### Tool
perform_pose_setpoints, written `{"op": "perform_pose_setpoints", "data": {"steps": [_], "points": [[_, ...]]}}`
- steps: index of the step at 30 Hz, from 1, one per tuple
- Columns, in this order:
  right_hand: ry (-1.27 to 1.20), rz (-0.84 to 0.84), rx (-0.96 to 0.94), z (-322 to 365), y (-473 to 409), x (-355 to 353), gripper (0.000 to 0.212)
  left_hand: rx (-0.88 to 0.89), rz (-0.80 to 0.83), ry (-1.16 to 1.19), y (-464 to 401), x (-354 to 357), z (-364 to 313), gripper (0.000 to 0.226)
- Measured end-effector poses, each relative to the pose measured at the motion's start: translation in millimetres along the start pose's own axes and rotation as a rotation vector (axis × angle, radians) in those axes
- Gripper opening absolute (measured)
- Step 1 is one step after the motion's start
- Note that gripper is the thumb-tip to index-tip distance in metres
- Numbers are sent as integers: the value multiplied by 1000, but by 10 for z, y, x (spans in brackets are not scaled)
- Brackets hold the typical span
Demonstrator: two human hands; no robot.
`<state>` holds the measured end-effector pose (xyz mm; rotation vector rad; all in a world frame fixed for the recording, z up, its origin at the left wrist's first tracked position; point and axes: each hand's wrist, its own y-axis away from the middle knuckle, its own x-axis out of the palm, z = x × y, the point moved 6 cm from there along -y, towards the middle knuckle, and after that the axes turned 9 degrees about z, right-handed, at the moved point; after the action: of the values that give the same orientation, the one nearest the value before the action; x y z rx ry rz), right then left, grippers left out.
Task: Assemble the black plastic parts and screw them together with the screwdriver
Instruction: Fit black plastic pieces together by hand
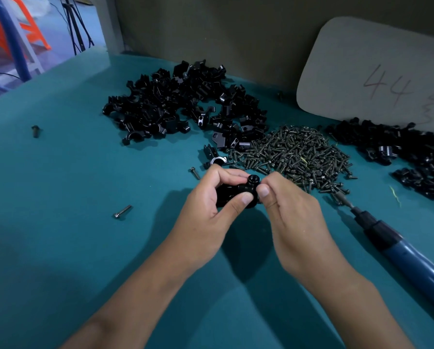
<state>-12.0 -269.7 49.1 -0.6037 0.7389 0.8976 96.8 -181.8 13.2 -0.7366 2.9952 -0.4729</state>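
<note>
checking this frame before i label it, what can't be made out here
- Head view: how the black plastic parts join; the left hand and right hand cover the seam.
- Head view: whether the screw is threaded in; fingertips hide its shaft.
- Head view: the screwdriver handle end, cut off by the right edge.
- Head view: the scribble after "44" on the grey board, too faint.

The black plastic part (232,193) is largely hidden behind the left hand (206,212) fingers; its shape below the thumb cannot be determined. Whatever the right hand (290,222) fingertips pinch is concealed. The screwdriver (397,245) handle is cut off at the right edge.
</note>
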Motion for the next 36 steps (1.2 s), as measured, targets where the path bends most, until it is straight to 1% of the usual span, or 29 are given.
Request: {"op": "perform_pose_setpoints", "data": {"steps": [5, 7, 10, 11, 12, 13, 15, 17, 19, 22, 24, 28, 31, 33, 34, 35, 36], "points": [[-42, -5, 78, 17, 17, 32, 42, 56, -10, -28, 24, 24, -43, 13], [-125, 41, 153, -29, 9, 52, 44, 104, -21, -106, 40, 31, -91, 12], [-364, 128, 255, -108, 3, 99, 42, 153, -57, -214, 62, 39, -149, 13], [-406, 138, 254, -109, 0, 92, 43, 157, -67, -221, 65, 35, -155, 14], [-398, 140, 224, -98, -5, 71, 43, 146, -69, -209, 62, 29, -148, 14], [-327, 141, 175, -81, -8, 43, 43, 112, -61, -171, 51, 24, -126, 14], [-46, 197, 69, -53, -3, -1, 43, 15, -31, -72, 32, 10, -54, 13], [220, 262, 14, -75, 7, -13, 42, -73, 1, -8, 26, 7, 19, 13], [329, 246, -27, -94, 5, -46, 40, -143, 39, 64, 28, 30, 82, 13], [347, 216, -58, -98, -1, -49, 42, -171, 55, 124, 32, 51, 112, 14], [283, 210, -44, -98, -3, -22, 44, -128, 44, 59, 25, 45, 64, 14], [-32, 195, 20, -87, -8, 23, 50, 46, 8, -201, 36, 4, -96, 14], [-313, 296, 112, -109, 3, 76, 44, 180, -14, -379, 61, -11, -223, 17], [-559, 378, 211, -128, 20, 115, 41, 238, -13, -449, 72, -3, -262, 18], [-639, 407, 238, -114, 28, 122, 40, 249, -7, -461, 78, 4, -262, 18], [-643, 417, 241, -104, 29, 117, 42, 239, 0, -454, 79, 11, -245, 18], [-560, 410, 225, -112, 26, 91, 44, 207, 4, -429, 76, 11, -214, 17]]}}
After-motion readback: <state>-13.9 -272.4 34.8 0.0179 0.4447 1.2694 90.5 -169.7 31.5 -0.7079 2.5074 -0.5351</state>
